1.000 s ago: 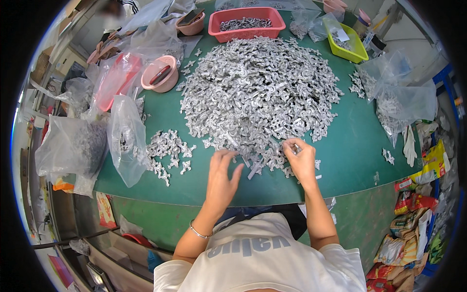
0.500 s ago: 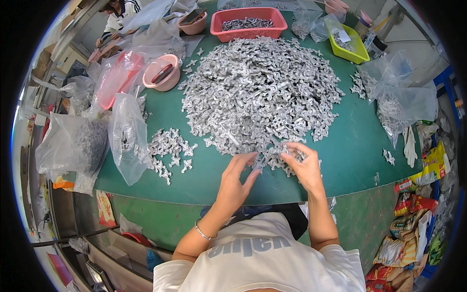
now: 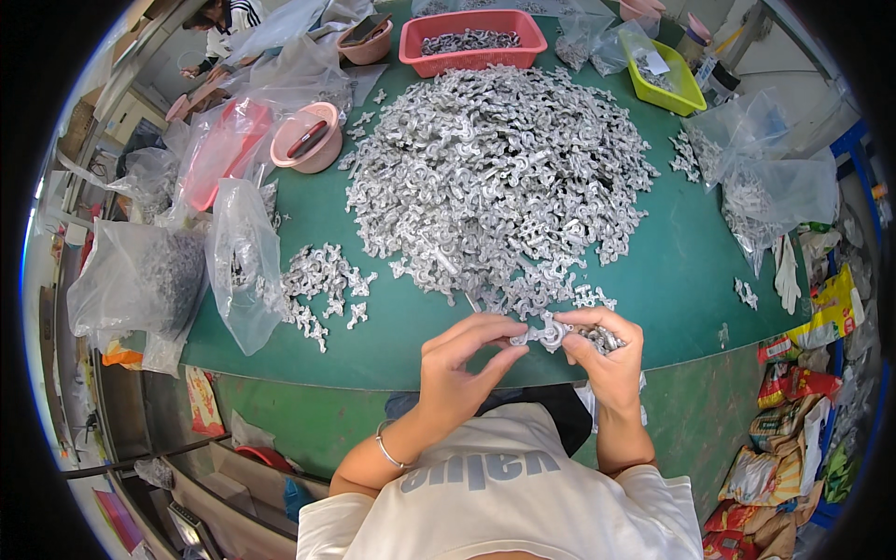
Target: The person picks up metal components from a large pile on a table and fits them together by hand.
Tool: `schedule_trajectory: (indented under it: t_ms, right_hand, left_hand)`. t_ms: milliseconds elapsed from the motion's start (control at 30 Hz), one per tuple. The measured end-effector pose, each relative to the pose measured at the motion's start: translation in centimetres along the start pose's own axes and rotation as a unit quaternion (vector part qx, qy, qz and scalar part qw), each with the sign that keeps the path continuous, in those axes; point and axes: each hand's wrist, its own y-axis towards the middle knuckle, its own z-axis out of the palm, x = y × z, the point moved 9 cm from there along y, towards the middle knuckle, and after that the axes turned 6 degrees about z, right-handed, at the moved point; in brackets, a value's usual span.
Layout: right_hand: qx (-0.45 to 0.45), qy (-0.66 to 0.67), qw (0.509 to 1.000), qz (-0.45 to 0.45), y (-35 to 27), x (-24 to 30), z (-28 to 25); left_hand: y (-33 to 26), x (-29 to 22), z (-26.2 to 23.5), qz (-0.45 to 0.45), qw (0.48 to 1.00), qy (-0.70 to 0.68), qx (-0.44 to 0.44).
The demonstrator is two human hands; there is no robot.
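Observation:
A small silvery metal casting (image 3: 549, 333) with rounded lobes is held up between my hands, just above the table's near edge. My left hand (image 3: 464, 359) pinches one end of it between thumb and fingertips. Its other end sits between the thumb and forefinger of my right hand (image 3: 607, 359), whose curled fingers also cup several more castings (image 3: 600, 338). Directly beyond my hands rises a large heap of similar castings (image 3: 499, 177). Further left lies a smaller pile of castings (image 3: 322, 285).
A green table (image 3: 392, 331) carries a red basket (image 3: 476, 63) at the back, a yellow-green basket (image 3: 686, 96), a pink bowl (image 3: 322, 157) and plastic bags of parts (image 3: 245, 266). A white glove (image 3: 786, 275) lies at right. Another person (image 3: 224, 28) works at far left.
Both hands have drawn back from the heap's near edge toward me. A single casting now shows clearly between them, with more castings visible in my right palm.

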Motion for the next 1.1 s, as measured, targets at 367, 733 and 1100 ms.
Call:
schedule_trajectory:
  t_ms: [367, 733, 1100]
  right_hand:
    - [0.012, 0.06, 0.998, -0.025, -0.6, 0.5, 0.2]
    - [0.043, 0.084, 0.995, -0.007, -0.1, -0.2, 0.4]
    - [-0.089, -0.389, 0.91, -0.114, 5.0, -4.3, -1.2]
  left_hand:
    - [-0.5, -0.9, 0.5, -0.027, 0.994, -0.105, 0.016]
    - [-0.9, -0.7, 0.0, -0.02, 0.997, -0.073, 0.01]
    - [-5.7, 8.1, -16.9, -0.032, 0.838, 0.477, -0.265]
